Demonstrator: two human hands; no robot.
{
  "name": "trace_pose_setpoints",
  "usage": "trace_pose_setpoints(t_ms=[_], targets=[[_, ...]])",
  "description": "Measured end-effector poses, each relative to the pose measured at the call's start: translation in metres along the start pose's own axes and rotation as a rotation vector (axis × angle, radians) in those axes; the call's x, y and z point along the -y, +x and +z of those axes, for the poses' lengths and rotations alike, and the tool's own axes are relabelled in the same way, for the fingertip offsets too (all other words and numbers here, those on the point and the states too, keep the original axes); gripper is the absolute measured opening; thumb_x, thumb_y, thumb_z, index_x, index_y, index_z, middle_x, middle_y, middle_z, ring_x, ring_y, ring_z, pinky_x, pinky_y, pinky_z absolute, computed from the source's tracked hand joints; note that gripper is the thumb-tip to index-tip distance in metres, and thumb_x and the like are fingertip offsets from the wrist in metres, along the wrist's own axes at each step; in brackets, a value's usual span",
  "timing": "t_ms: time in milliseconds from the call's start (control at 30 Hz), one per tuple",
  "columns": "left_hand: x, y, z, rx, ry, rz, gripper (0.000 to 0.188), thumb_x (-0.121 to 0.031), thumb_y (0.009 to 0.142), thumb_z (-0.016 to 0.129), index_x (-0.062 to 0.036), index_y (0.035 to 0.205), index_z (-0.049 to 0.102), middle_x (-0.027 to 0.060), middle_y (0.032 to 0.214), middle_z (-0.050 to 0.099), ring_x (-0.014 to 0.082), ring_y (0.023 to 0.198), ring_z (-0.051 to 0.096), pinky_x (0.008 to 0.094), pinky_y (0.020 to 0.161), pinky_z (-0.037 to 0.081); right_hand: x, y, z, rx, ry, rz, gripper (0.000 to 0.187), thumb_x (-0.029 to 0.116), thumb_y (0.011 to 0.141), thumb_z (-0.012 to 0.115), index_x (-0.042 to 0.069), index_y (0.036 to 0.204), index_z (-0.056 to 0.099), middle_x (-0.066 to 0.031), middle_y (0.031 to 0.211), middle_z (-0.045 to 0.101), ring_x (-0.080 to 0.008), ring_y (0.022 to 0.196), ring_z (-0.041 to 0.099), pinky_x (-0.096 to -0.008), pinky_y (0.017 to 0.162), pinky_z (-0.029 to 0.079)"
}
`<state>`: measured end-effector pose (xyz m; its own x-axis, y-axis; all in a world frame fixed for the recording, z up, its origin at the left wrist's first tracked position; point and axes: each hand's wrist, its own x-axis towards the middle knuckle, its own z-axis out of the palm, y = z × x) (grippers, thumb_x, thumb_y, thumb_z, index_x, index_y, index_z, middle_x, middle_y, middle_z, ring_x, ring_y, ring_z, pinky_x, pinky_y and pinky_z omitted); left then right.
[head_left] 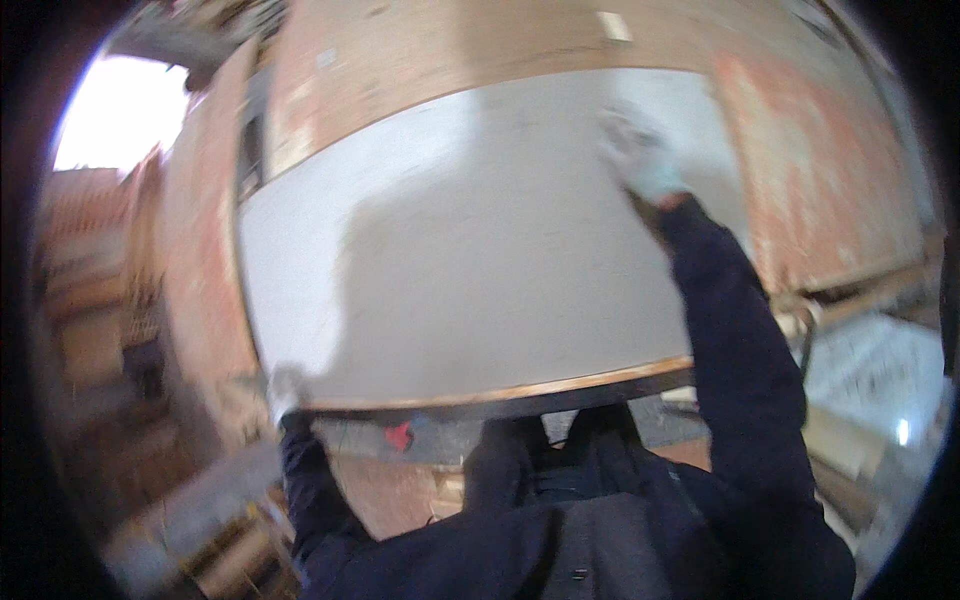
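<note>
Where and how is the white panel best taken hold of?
Probably by its near edge, from the person's side, one hand toward each end. The white panel is broad and flat with no visible handle; reddish boards flank its left and right sides, while the near edge faces the person. The left hand is at the near left corner; blur hides whether it grips.

The person wears a dark navy jacket [440, 560], with a greyer panel [605, 540] down the front and a small pale mark near the picture's lower edge. Both the left sleeve [318, 490] and the right sleeve [745, 350] are long, dark and plain. The right glove [643, 155] is whitish grey, turning pale blue-green toward the wrist — blur hides its finer detail. The left glove [287, 388] looks pale too, also blurred. Below the jacket, the trousers [610, 428] are dark.
</note>
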<state>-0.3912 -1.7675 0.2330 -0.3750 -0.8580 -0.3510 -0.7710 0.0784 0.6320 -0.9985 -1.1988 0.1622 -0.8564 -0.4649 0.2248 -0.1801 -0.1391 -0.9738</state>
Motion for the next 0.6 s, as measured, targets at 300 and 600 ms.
trace_pose_setpoints(t_ms=[300,600], targets=[[-0.231,-0.17,0.213,-0.2,0.36,0.822,0.036,-0.014,0.092,0.063,-0.0038,0.126,0.065,0.0219,0.134,0.062,0.0403,0.127,0.057,0.05,0.108,0.045,0.112,0.005,-0.035,0.193,-1.281,0.004,0.051,0.02,0.092,0.058,0.004,0.14,0.053,-0.02,0.149,0.05,-0.0381,0.142,0.04,-0.0468,0.12,0.031],[-0.229,-0.175,0.227,-0.335,0.258,0.789,0.022,-0.018,0.093,0.061,-0.0046,0.107,0.07,0.0149,0.124,0.066,0.0357,0.123,0.059,0.0479,0.103,0.046,0.15,-0.091,-0.071,0.305,-1.277,0.151,0.053,0.02,0.092,0.06,0.005,0.142,0.053,-0.0185,0.153,0.047,-0.0355,0.148,0.035,-0.0449,0.122,0.029]])
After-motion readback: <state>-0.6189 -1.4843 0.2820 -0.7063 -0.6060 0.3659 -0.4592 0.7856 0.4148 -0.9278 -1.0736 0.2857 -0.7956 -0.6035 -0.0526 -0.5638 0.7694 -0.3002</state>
